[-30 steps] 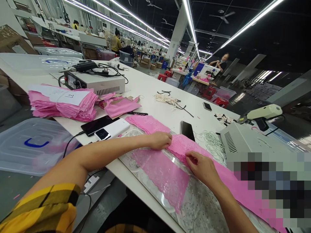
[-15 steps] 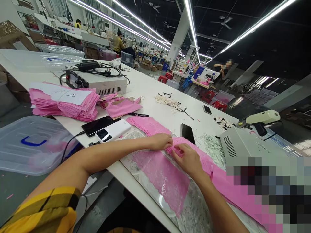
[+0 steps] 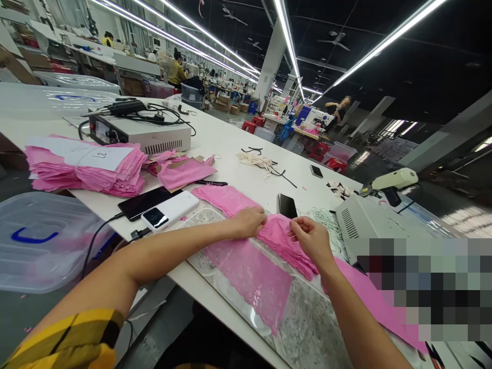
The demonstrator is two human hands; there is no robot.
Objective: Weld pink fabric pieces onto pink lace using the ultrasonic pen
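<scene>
My left hand [image 3: 248, 221] is closed, its fingertips pressed on pink lace fabric [image 3: 226, 199] that runs under it. Just to the right, my right hand [image 3: 313, 238] is held in a pinch over the edge of a stack of pink lace pieces [image 3: 284, 243]; what lies between its fingertips is too small to make out. Nearer to me, one flat pink lace piece [image 3: 253, 274] with a scalloped edge lies on a grey speckled board [image 3: 307, 312]. A smooth pink cloth [image 3: 376, 297] stretches out beyond my right forearm.
On the white table [image 3: 230, 138] are a grey machine box [image 3: 154, 136], a bundled pink stack [image 3: 84, 166], a white power bank [image 3: 171, 210] and a dark phone [image 3: 287, 205]. Another grey box [image 3: 369, 215] stands right. A lidded plastic bin [image 3: 42, 241] is at lower left.
My right hand has moved right, away from my left hand, uncovering more of the lace stack. The left hand keeps its place on the fabric. The view has shifted slightly.
</scene>
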